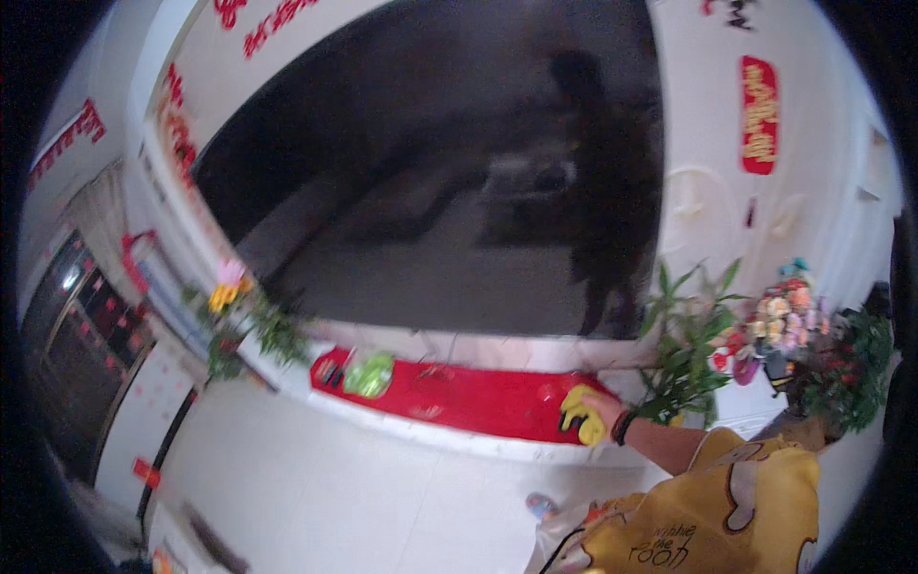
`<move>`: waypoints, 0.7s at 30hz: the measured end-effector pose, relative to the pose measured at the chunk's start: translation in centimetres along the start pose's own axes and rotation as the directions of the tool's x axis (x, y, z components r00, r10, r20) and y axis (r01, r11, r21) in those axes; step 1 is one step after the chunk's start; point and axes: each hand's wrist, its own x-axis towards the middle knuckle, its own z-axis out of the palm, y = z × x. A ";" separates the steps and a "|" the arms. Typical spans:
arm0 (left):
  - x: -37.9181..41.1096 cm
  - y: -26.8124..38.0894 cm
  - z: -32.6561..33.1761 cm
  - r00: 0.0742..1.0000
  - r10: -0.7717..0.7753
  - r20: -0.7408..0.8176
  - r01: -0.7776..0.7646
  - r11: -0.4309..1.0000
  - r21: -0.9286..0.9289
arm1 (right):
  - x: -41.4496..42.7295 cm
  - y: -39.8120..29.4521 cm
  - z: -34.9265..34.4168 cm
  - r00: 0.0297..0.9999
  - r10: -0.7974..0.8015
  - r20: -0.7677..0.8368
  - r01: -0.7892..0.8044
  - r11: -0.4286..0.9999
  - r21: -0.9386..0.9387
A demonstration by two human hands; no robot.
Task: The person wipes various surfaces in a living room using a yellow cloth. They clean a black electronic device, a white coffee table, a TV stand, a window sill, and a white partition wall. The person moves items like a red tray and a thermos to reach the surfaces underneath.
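My right hand point(607, 409) is closed on a soft-looking yellow and black item point(591, 429), perhaps a cloth, at the right end of a red table runner point(473, 398). A dark band circles that wrist. The runner covers a long, low white cabinet point(430, 434) below a large dark television screen point(430, 179). Near the runner's left end sits a light green bundle in clear plastic point(370, 374), with small dark objects point(330, 372) beside it. A yellow patterned sleeve and garment fill the lower right. My left hand is out of view.
Leafy plants point(685, 337) and a flower arrangement point(785, 316) stand right of the cabinet. More plants and yellow flowers point(226, 295) are at its left. A foot point(541, 506) shows on the pale tiled floor point(344, 488). The screen reflects a standing figure.
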 end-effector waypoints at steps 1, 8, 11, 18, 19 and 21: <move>0.8 1.3 0.3 0.998 0.002 -0.058 -0.002 1.000 -0.011 | 2.4 0.7 0.5 0.992 0.014 -0.122 -0.018 0.999 -0.030; 10.1 3.6 3.4 0.983 -0.024 -0.184 0.017 0.999 -0.041 | 15.6 7.3 -2.4 0.860 0.086 -0.502 -0.163 0.980 -0.111; 13.5 6.2 7.0 0.995 -0.056 -0.087 0.050 0.996 -0.073 | 20.6 11.7 -15.7 0.776 -0.124 -0.619 -0.338 0.747 -0.572; 18.1 9.7 5.6 0.974 -0.078 -0.214 0.083 0.996 0.012 | 19.7 7.9 6.5 0.847 0.462 -0.262 -0.486 0.873 -0.032; 19.7 10.6 6.4 0.979 -0.075 -0.187 0.079 0.997 0.015 | 20.8 9.6 5.7 0.861 0.417 -0.292 -0.467 0.876 -0.125; 23.2 11.9 7.9 0.989 -0.066 -0.136 0.070 0.997 0.027 | 24.2 14.3 2.4 0.879 0.325 -0.349 -0.435 0.846 -0.308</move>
